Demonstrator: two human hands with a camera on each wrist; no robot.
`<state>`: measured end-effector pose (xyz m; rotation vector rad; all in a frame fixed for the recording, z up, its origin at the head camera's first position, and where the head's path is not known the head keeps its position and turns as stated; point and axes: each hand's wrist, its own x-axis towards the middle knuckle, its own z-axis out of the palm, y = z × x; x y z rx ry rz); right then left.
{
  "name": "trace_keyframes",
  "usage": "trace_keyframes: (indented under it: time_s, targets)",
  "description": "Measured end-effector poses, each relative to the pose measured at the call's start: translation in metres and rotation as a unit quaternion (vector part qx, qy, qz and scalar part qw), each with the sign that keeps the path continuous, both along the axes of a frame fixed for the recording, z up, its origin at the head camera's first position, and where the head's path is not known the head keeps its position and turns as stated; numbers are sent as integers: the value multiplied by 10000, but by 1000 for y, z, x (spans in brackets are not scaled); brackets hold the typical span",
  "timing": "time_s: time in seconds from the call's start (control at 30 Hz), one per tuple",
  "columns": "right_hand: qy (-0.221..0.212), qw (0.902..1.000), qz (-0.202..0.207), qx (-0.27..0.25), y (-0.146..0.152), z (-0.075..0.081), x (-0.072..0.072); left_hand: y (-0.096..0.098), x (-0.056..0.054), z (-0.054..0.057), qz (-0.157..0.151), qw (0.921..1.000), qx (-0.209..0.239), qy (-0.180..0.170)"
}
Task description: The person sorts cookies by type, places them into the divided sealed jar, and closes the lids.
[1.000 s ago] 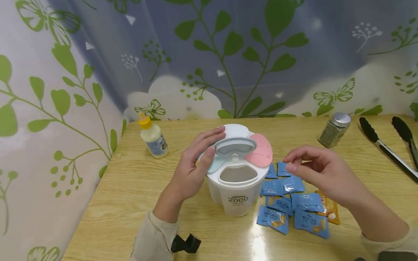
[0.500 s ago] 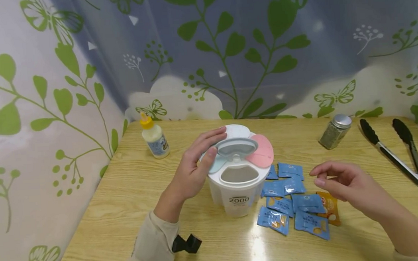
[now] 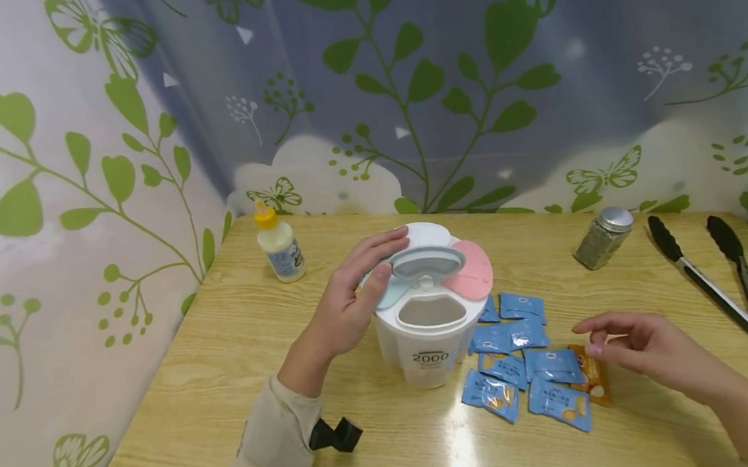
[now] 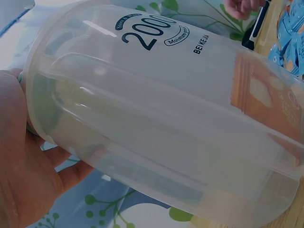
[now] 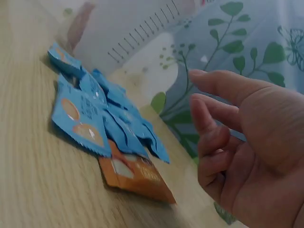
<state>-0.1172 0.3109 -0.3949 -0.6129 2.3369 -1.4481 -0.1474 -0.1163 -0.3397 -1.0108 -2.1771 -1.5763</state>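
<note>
A translucent white storage container (image 3: 430,358), marked 2000, stands on the table. Its grey front lid flap (image 3: 428,261) is raised over an uncovered opening (image 3: 433,310); the pink flap (image 3: 470,270) lies down. My left hand (image 3: 351,303) holds the lid's left edge, thumb on top beside the raised flap. In the left wrist view, an orange packet (image 4: 266,92) shows through the container wall, low down. My right hand (image 3: 651,352) hovers by another orange packet (image 5: 137,178) on the table, fingers loosely bent, holding nothing. Several blue snack packets (image 3: 554,365) lie between that hand and the container.
A glue-like bottle with a yellow cap (image 3: 281,250) stands at the back left. Back right are a spice jar (image 3: 604,239) and black-tipped tongs (image 3: 715,291), lying spread. A patterned curtain (image 3: 454,78) hangs behind the wooden table (image 3: 227,357).
My right hand has moved from beside the container rightward and nearer to me, down toward the orange packet. My left hand stays on the lid, and the packets lie as before.
</note>
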Motion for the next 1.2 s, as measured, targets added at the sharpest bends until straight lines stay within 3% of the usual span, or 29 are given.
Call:
trace_keyframes:
  time_s: [0.23, 0.6, 0.73, 1.0, 1.2]
  targets:
    - [27, 9978, 655, 84, 14, -14, -16, 1, 0, 1, -7, 10000, 12, 19]
    - [-280, 9887, 1466, -134, 28, -28, -32, 0, 1, 2, -31, 10000, 29, -5]
    - [-202, 9875, 1562, -32, 30, -32, -33, 0, 1, 1, -18, 10000, 25, 22]
    - [4, 9887, 1366, 615, 28, -32, -34, 0, 0, 0, -14, 10000, 12, 15]
    - [-94, 9880, 1443, 547, 27, -30, -34, 0, 0, 0, -13, 10000, 7, 25]
